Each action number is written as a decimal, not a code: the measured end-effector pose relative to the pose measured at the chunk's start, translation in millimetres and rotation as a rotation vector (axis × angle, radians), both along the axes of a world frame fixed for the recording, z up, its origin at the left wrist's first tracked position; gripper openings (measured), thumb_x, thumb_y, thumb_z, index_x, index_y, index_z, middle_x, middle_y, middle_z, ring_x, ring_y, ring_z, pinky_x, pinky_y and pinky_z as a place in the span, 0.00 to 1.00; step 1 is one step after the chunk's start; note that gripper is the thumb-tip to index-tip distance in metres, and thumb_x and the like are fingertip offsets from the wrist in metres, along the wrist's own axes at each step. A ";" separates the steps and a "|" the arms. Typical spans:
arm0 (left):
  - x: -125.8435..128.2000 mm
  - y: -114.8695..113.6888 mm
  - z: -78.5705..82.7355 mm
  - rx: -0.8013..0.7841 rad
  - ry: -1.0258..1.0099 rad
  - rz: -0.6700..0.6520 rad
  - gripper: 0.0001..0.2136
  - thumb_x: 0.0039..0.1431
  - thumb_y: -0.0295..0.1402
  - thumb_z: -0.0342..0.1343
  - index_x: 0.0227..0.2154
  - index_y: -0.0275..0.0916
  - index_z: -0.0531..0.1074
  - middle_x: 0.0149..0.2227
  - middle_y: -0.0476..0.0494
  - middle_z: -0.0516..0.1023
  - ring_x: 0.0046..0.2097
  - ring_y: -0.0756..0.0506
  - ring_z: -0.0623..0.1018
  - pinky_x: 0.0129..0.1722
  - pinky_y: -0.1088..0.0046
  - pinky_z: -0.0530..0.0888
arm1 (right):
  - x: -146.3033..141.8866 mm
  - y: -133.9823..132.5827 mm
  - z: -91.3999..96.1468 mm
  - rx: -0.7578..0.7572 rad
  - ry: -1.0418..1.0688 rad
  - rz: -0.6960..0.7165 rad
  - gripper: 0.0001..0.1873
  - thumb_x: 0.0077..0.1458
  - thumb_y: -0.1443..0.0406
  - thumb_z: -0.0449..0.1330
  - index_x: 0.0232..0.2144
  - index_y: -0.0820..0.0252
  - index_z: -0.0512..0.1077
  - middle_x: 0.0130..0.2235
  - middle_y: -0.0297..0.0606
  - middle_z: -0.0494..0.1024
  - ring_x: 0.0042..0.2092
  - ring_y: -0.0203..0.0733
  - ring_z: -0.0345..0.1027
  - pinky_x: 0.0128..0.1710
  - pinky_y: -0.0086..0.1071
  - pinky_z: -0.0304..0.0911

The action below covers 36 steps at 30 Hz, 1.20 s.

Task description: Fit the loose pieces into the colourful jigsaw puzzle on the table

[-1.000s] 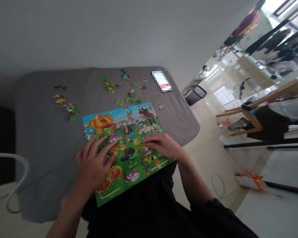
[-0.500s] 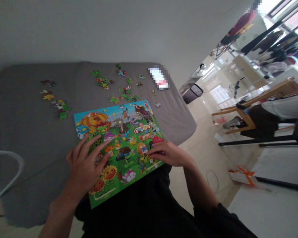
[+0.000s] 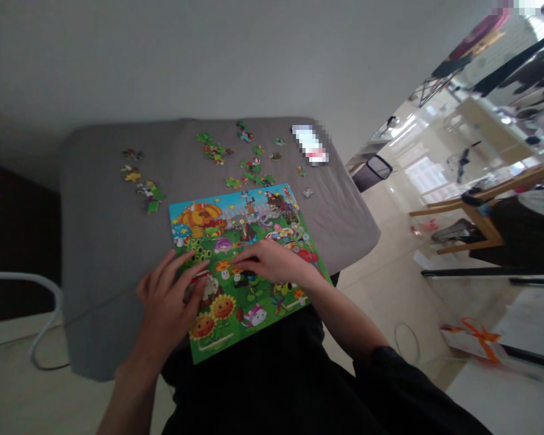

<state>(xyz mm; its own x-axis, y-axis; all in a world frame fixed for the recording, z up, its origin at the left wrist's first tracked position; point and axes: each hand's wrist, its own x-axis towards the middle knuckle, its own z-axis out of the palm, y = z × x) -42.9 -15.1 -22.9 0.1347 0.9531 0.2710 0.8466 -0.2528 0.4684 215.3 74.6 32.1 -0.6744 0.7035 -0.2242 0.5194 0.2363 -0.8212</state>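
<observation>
A colourful cartoon jigsaw puzzle of pumpkins, sunflowers and plants lies assembled at the near edge of a grey padded surface, partly over my lap. My left hand rests on its lower left part, fingers curled and apart, by the sunflowers. My right hand lies across the middle of the picture, fingers extended toward my left hand. Neither hand shows a held piece. Loose puzzle pieces lie scattered beyond the board, and another small group lies to its left.
A pixelated white object lies at the grey surface's far right corner. Beyond its right edge, the tiled floor holds a black bin, a wooden chair and a white bag with orange ribbon. A white curved rail shows at left.
My right hand has slid left across the puzzle, closer to my left hand, and its fingers have stretched out. My left hand has curled slightly. The whole view has shifted a little.
</observation>
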 end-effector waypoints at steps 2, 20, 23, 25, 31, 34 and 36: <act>1.1 -0.8 -1.2 -0.003 0.006 0.002 0.13 0.80 0.42 0.51 0.58 0.54 0.78 0.65 0.40 0.80 0.72 0.27 0.72 0.66 0.30 0.65 | -0.1 0.3 0.6 -0.003 -0.019 -0.002 0.12 0.71 0.70 0.64 0.49 0.55 0.88 0.42 0.35 0.90 0.41 0.39 0.82 0.43 0.31 0.70; 2.8 3.5 1.3 -0.017 -0.023 0.016 0.15 0.78 0.43 0.51 0.56 0.52 0.80 0.64 0.38 0.81 0.72 0.25 0.71 0.67 0.31 0.65 | -3.1 5.2 -0.7 0.075 -0.080 0.002 0.09 0.69 0.71 0.67 0.46 0.57 0.88 0.44 0.38 0.89 0.45 0.40 0.82 0.47 0.31 0.70; 4.3 3.2 1.5 -0.008 -0.017 0.034 0.15 0.79 0.42 0.51 0.55 0.51 0.81 0.63 0.37 0.82 0.72 0.26 0.71 0.69 0.33 0.64 | -0.7 0.1 1.2 0.149 -0.099 -0.043 0.09 0.69 0.71 0.68 0.49 0.61 0.87 0.44 0.42 0.88 0.44 0.41 0.81 0.47 0.32 0.70; 4.7 2.9 1.5 -0.002 -0.007 0.026 0.15 0.79 0.41 0.51 0.55 0.49 0.82 0.64 0.36 0.81 0.72 0.25 0.71 0.68 0.33 0.64 | 4.2 -8.2 2.8 0.230 -0.099 -0.085 0.10 0.72 0.69 0.65 0.51 0.62 0.85 0.45 0.44 0.87 0.47 0.42 0.81 0.51 0.34 0.71; 1.8 3.2 -0.3 0.015 0.028 0.014 0.14 0.80 0.40 0.52 0.56 0.49 0.82 0.64 0.37 0.82 0.72 0.27 0.71 0.69 0.36 0.64 | 17.5 -40.2 -0.7 0.408 -0.208 -0.015 0.21 0.70 0.59 0.70 0.61 0.57 0.80 0.53 0.46 0.82 0.58 0.51 0.75 0.66 0.48 0.67; -0.1 4.0 -1.8 0.007 0.039 -0.010 0.14 0.79 0.40 0.53 0.57 0.49 0.81 0.64 0.38 0.81 0.73 0.27 0.71 0.69 0.36 0.64 | 15.6 -46.2 -4.4 0.420 -0.255 -0.002 0.25 0.69 0.58 0.71 0.64 0.58 0.78 0.55 0.47 0.79 0.58 0.52 0.72 0.64 0.48 0.69; -0.2 4.0 -2.0 0.008 0.036 -0.014 0.13 0.79 0.39 0.53 0.57 0.49 0.81 0.65 0.38 0.81 0.73 0.27 0.70 0.69 0.36 0.64 | 12.9 -46.6 -6.0 0.419 -0.260 -0.009 0.22 0.69 0.59 0.70 0.62 0.58 0.80 0.54 0.47 0.79 0.57 0.52 0.71 0.62 0.47 0.70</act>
